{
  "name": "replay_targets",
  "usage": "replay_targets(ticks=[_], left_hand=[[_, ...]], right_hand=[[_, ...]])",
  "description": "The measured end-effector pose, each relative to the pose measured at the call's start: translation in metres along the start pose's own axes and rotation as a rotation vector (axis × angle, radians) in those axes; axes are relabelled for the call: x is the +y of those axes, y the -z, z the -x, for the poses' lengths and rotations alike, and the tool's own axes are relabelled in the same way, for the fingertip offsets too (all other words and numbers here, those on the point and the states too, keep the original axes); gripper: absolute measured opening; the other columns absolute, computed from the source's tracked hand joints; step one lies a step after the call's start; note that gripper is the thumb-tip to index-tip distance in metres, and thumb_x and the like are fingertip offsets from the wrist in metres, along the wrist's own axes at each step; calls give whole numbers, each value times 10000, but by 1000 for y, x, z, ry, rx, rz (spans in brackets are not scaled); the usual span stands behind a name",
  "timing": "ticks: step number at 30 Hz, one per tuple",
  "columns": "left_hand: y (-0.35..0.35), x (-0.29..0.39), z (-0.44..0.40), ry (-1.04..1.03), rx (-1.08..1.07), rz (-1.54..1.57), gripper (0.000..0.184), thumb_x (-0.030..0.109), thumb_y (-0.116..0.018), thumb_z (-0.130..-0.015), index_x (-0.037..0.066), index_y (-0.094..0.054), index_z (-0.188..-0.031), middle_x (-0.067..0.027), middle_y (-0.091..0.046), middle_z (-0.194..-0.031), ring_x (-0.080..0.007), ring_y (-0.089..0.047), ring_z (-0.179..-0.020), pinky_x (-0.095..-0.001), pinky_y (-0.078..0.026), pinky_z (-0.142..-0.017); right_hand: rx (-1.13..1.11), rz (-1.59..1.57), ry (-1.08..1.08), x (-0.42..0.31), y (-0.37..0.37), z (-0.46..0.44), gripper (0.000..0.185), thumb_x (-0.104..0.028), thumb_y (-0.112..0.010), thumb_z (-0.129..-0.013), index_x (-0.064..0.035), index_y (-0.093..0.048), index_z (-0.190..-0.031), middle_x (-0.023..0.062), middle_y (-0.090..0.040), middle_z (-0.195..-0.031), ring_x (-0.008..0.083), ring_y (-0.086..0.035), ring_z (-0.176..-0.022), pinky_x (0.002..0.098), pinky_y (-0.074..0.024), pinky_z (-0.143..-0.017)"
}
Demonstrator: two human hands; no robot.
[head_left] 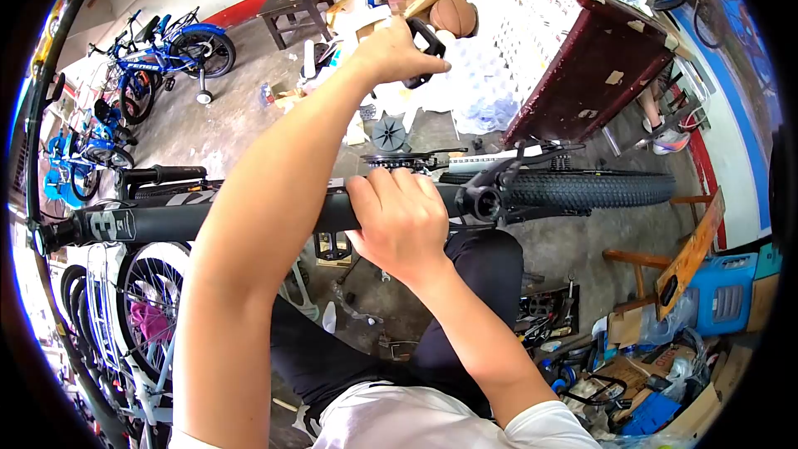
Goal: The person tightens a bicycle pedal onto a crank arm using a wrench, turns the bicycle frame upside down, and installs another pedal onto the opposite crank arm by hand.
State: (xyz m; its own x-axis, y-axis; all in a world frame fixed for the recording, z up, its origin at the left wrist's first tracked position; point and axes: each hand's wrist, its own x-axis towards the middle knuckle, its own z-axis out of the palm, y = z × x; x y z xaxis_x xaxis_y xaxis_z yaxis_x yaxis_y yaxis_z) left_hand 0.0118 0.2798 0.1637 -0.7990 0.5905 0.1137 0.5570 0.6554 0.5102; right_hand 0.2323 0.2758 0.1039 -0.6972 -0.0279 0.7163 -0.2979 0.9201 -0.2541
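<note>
My left hand [392,53] reaches out over the far side of the bicycle, its fingers closed on a black pedal [426,54]. The hand partly covers the pedal, and I cannot see whether it is joined to a crank. My right hand [399,220] is wrapped over the black bicycle frame tube [174,222] in front of my body. Beyond that hand are the chainring [391,160] and a grey round ribbed disc [389,133]. Below the tube shows another pedal [332,245]. The rear tyre [590,189] extends to the right.
Small blue bicycles [179,46] stand at the far left. A dark red cabinet [590,71] is at the right, with a person's foot [669,141] beside it. A wooden stool [690,258], a blue case [721,295] and a toolbox [553,309] lie lower right.
</note>
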Motion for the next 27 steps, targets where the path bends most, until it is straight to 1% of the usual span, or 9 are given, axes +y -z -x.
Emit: replay_targets(ticks=[4, 8, 9, 11, 15, 18, 22, 25, 27], left_hand=[[2, 1, 12, 38, -190, 154, 1041, 619, -819, -608, -180, -504, -1196, -255, -697, -1014, -329, -707, -947, -372, -552, -861], [-14, -12, 21, 130, 39, 237, 1106, 573, -809, -666, -156, -390, -1384, -328, -565, -1259, -384, -610, -1152, -382, -462, -1020], [-16, -17, 19, 142, 37, 127, 1226, 642, -746, -692, -94, -192, -1500, -334, -594, -1273, -388, -601, -1220, -390, -453, -1051], [-16, -27, 18, 177, 12, 121, 1231, 670, -704, -711, -62, -153, -1533, -321, -593, -1289, -391, -597, -1226, -397, -453, -1051], [-11, -27, 24, 302, -39, 241, 1158, 675, -687, -725, -103, -266, -1471, -331, -608, -1252, -387, -612, -1203, -387, -435, -1068], [-7, -17, 27, 434, -157, 433, 1165, 679, -695, -752, -77, -226, -1504, -303, -544, -1334, -358, -617, -1154, -476, -574, -737], [-9, -12, 28, 421, -190, 444, 1146, 678, -660, -786, -108, -206, -1486, -307, -576, -1276, -369, -632, -1117, -490, -577, -757], [-13, -7, 31, 381, -54, 110, 1064, 725, -556, -811, -163, -364, -1365, -355, -627, -1195, -421, -622, -1171, -432, -471, -1011], [-10, -1, 35, 429, -60, 35, 974, 712, -536, -839, -97, -394, -1363, -321, -647, -1188, -416, -631, -1157, -448, -480, -998]], right_hand=[[-124, -65, -2, -9, 17, 5, 495, -201, -775, -627, -76, -619, -1078, 42, -571, -915, 225, -574, -838, 358, -459, -755], [-92, -330, 34, -13, 39, 17, 534, -196, -775, -757, -35, -602, -1236, 115, -591, -1189, 284, -594, -1069, 428, -473, -944], [-82, -388, 51, -12, 51, 20, 492, -182, -782, -751, -72, -636, -1207, 92, -611, -1135, 283, -608, -1043, 445, -496, -923], [-40, -403, 119, -8, 85, 25, 440, -173, -795, -743, -111, -661, -1157, 75, -627, -1107, 298, -640, -961, 448, -524, -873], [100, -205, 240, 36, 163, -21, 150, -97, -738, -819, -110, -672, -952, 54, -638, -892, 223, -620, -750, 365, -514, -730], [299, -142, 60, 91, 147, -72, 9, -21, -656, -884, -24, -662, -877, 66, -632, -787, 172, -597, -714, 296, -485, -699], [-333, -312, -487, 237, 77, -113, 333, -302, -629, -959, -6, -685, -1103, 116, -719, -941, 189, -676, -868, 302, -506, -786], [-1006, 271, -355, 290, 31, -97, 476, -426, -632, -908, -55, -685, -1202, 165, -698, -1175, 293, -665, -1095, 373, -501, -955], [-1330, 212, -374, 321, -5, -76, 453, -385, -621, -896, -58, -688, -1202, 139, -708, -1179, 276, -668, -1087, 367, -500, -961]])
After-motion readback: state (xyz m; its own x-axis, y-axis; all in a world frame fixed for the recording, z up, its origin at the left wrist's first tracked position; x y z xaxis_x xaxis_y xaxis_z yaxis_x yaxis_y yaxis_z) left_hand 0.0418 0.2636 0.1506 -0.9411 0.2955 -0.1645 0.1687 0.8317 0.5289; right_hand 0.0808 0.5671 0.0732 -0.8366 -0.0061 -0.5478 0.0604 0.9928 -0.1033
